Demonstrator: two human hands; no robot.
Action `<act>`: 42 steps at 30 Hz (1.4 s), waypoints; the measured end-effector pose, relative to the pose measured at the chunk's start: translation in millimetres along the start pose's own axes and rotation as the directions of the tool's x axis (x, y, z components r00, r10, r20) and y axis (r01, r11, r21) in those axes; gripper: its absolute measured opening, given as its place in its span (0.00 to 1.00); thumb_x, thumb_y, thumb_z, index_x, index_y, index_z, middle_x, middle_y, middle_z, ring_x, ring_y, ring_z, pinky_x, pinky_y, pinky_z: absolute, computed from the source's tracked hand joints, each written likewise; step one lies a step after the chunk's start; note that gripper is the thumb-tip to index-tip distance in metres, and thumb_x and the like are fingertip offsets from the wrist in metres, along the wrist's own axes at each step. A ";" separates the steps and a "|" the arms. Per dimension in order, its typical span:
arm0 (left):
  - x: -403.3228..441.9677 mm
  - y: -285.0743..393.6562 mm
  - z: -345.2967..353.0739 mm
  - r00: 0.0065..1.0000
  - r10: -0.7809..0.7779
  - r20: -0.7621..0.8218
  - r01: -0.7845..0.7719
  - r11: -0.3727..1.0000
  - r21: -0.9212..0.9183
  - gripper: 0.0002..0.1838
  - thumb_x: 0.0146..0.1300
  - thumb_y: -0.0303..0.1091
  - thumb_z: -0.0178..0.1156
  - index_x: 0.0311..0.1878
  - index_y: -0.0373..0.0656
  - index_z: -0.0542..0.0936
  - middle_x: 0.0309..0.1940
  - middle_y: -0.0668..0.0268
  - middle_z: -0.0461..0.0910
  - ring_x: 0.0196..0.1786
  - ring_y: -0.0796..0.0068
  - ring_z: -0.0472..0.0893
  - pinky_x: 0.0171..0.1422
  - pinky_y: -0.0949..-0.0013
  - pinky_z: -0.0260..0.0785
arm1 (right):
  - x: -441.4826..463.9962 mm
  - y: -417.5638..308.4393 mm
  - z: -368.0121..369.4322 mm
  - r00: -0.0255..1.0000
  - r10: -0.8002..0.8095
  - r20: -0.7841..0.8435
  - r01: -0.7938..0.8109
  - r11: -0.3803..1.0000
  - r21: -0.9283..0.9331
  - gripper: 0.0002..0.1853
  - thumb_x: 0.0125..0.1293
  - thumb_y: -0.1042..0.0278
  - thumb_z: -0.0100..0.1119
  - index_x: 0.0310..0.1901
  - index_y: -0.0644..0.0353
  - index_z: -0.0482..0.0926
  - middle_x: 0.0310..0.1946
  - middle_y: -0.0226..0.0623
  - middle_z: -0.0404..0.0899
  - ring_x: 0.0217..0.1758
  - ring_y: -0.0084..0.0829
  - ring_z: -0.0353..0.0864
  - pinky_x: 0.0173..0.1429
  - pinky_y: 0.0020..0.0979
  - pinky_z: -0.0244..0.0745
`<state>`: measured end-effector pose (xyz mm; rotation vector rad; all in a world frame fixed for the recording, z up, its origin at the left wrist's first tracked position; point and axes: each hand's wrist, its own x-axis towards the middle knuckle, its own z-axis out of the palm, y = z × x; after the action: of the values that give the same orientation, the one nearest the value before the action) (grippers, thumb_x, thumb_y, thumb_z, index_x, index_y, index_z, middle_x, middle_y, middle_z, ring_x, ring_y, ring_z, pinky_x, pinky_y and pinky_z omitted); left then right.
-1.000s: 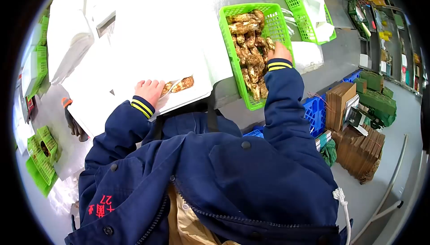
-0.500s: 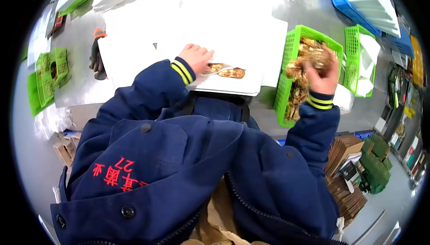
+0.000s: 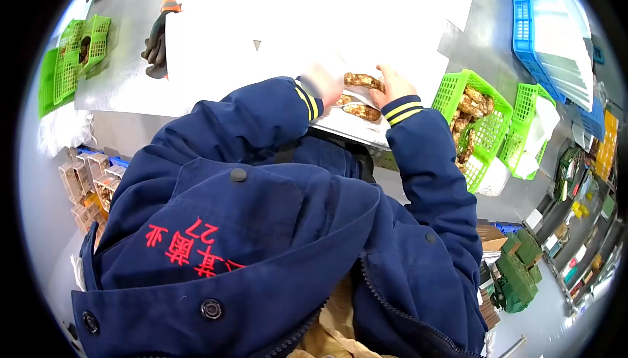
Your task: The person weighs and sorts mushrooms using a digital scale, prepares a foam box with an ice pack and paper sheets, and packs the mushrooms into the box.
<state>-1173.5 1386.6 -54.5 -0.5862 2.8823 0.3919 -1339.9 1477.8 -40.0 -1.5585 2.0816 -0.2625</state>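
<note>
On the bright white surface in front of me, my right hand (image 3: 395, 85) has its thumb and fingers around the right end of a long brown-and-cream mushroom (image 3: 364, 82). Just left of it is my left hand (image 3: 322, 82), smeared by motion, so its fingers cannot be made out. Below the held mushroom lies a second mottled mushroom (image 3: 362, 112), with a smaller piece (image 3: 343, 100) beside it near the left hand. These rest close to the near edge of the white surface.
A green basket (image 3: 489, 142) with several mushrooms stands to the right, beside another green basket (image 3: 523, 119) holding white sheets. A blue crate (image 3: 523, 18) is at the far right. A dark glove (image 3: 157, 44) with an orange cuff and green baskets (image 3: 69, 64) are on the left.
My right hand has come from the green basket leftward to the white surface with a mushroom. My left hand is now blurred. The whole view has shifted.
</note>
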 end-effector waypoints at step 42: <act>45.2 -8.4 -35.6 0.983 -0.027 0.184 0.020 0.999 0.044 0.11 0.44 0.36 0.64 0.31 0.43 0.80 0.31 0.60 0.80 0.39 0.64 0.79 0.48 0.61 0.66 | 41.3 -2.5 -11.7 0.995 -0.007 0.103 0.063 0.834 -0.548 0.09 0.54 0.69 0.54 0.35 0.60 0.81 0.34 0.45 0.79 0.42 0.41 0.79 0.48 0.37 0.72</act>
<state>-1215.3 1352.7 -32.5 -0.5458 2.6975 0.3611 -1352.1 1436.6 -41.0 -1.8832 2.1634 0.4411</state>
